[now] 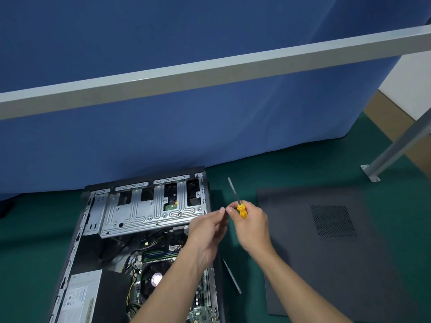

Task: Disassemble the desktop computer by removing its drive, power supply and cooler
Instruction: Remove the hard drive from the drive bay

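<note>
Fingers of right hand (253, 226): curled round the yellow handle of screwdriver (241, 210), shaft slanting up and left, tip in the air. Fingers of left hand (206, 231): thumb and forefinger pinched together just beside the right forefinger; whether on anything, too small to tell. Both hands right of centre, over the right edge of case (77, 248).

Counted: two hands, one screwdriver, one case, one side panel (326, 252), one thin grey strip (231, 276).

Case open, lower left of frame, on green mat (291, 164). Inside, one of each:
- drive cage (144, 213) across the upper end
- power supply (80, 297) in the lower left corner, label up
- cooler (156, 279) with round fan at lower centre, partly hidden by the left forearm

Between cage and cooler, a tangle of cables (142, 243) and memory sticks (158, 254), number unclear. Inside the cage, drive (171, 207), seen only as a green board through one cut-out.

Side panel flat on the mat at lower right, apart from the case, one vent patch in it. Strip on the mat between case and panel, just beside the case.

Behind: one blue curtain (140, 136), one pale bar (210, 68) slanting across the upper frame, one pale post (401, 145) with foot plate at the right edge.
</note>
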Action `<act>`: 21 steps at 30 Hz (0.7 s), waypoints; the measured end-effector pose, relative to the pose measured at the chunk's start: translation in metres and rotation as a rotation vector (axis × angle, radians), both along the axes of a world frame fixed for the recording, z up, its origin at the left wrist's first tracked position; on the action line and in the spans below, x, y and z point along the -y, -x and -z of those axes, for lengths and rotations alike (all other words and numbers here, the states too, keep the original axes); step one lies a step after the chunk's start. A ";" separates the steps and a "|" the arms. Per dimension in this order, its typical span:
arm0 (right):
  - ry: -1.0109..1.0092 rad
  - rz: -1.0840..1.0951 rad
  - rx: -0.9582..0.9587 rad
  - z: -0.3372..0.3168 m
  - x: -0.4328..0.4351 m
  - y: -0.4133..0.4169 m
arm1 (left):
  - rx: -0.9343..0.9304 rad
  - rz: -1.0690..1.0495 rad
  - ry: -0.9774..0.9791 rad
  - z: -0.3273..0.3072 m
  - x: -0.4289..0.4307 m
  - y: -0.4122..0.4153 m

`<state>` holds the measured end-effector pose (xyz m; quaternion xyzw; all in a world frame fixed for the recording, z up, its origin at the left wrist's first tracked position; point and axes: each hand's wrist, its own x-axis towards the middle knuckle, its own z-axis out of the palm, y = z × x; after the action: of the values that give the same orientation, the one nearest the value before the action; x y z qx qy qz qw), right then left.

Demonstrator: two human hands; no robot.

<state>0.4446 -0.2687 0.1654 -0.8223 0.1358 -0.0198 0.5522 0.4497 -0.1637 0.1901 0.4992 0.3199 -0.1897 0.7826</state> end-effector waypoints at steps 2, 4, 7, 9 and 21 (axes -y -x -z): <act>0.040 0.023 -0.003 0.008 0.006 -0.005 | 0.065 0.022 -0.214 0.001 -0.001 -0.004; 0.125 0.039 -0.028 0.021 0.017 -0.015 | 0.200 0.120 -0.664 0.004 -0.013 -0.009; 0.324 -0.010 -0.139 0.047 0.029 -0.031 | 0.340 0.440 -1.355 0.019 -0.046 -0.013; 0.420 -0.071 -0.209 0.062 0.030 -0.041 | 0.242 0.632 -1.540 0.031 -0.071 -0.017; 0.714 -0.194 -0.357 0.113 -0.015 -0.087 | -0.026 1.038 -1.379 0.054 -0.111 -0.036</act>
<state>0.5314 -0.2533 0.0520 -0.9618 0.1358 0.1298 0.1992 0.4856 -0.0522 0.1356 0.9435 0.1040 -0.2925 0.1157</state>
